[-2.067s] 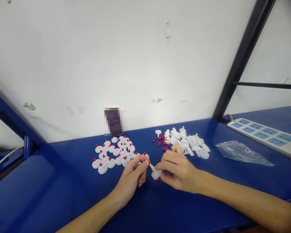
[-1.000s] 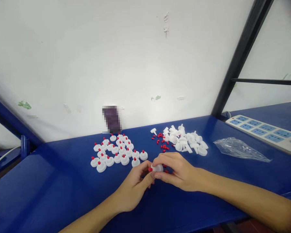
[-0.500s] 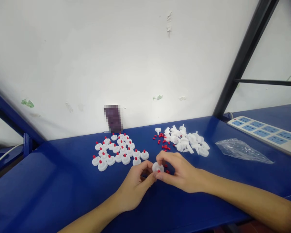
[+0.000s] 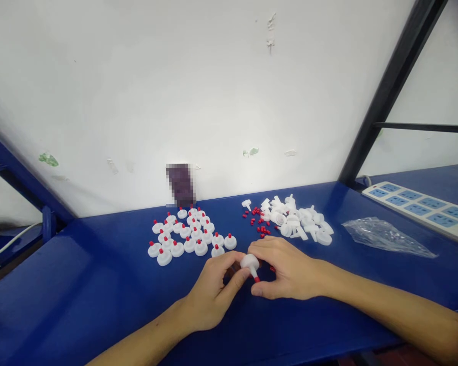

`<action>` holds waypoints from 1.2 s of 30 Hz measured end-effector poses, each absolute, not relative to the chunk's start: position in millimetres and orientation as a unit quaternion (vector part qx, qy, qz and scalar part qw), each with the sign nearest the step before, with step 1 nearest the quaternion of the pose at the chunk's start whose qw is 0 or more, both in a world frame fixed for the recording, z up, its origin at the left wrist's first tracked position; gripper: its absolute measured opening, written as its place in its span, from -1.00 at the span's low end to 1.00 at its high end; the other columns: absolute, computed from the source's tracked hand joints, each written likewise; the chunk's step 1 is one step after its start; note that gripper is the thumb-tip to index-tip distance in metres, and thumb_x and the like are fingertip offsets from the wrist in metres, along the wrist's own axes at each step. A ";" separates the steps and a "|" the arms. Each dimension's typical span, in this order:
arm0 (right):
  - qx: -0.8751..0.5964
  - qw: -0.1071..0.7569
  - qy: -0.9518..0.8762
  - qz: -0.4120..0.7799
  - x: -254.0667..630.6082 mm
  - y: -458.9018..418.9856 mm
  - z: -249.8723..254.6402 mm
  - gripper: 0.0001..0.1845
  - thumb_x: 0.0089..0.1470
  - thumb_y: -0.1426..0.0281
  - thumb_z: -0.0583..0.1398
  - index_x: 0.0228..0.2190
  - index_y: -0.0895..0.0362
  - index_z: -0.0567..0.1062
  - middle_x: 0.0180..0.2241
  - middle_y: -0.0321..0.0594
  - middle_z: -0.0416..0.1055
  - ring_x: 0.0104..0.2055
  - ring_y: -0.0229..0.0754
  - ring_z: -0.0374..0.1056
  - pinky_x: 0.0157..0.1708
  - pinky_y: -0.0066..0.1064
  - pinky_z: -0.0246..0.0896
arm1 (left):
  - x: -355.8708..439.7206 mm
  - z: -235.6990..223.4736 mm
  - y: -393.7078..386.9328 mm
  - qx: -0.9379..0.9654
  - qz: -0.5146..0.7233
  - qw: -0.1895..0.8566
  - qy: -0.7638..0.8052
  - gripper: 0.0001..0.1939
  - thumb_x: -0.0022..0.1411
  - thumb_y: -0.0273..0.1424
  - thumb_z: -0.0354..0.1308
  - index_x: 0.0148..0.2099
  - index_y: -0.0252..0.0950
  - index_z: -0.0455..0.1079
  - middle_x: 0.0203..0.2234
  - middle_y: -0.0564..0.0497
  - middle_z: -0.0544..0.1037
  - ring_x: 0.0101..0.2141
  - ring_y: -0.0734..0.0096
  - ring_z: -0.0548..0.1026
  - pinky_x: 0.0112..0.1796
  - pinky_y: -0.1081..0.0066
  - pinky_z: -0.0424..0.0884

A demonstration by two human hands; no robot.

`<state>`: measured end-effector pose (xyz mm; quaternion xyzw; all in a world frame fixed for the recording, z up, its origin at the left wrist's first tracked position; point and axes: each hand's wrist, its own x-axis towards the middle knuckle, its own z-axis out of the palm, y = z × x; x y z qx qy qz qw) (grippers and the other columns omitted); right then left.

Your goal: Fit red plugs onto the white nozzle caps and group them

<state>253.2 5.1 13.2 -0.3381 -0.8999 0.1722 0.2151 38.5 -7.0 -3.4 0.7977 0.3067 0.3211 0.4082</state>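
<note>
Now we are grasping the white nozzle cap [image 4: 249,261] between our left hand [image 4: 211,292] and right hand [image 4: 293,268], fingertips pinching, its red-tipped spout [image 4: 254,273] slanting down toward the right thumb [image 4: 265,290].

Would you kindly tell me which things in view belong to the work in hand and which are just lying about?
Seemingly part of the work:
capped white piece between the left hand and right hand
standing capped pieces
loose red caps
heap of white pieces

Seemingly just lying about:
clear plastic bag
power strip
pixelated dark object
</note>
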 end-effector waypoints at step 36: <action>-0.287 0.370 -0.840 0.273 229.0 -2.4 -12.1 -0.41 -0.08 -0.11 0.20 -0.70 0.10 0.20 -0.73 -0.42 0.09 -0.64 -0.35 0.00 -0.57 -0.42 -0.04 | 48.6 4.7 -22.8 0.796 0.307 0.466 0.236 -0.44 0.25 0.16 0.02 -0.31 -0.31 0.24 -0.50 0.10 0.17 -0.48 0.47 0.08 -0.45 0.41 0.06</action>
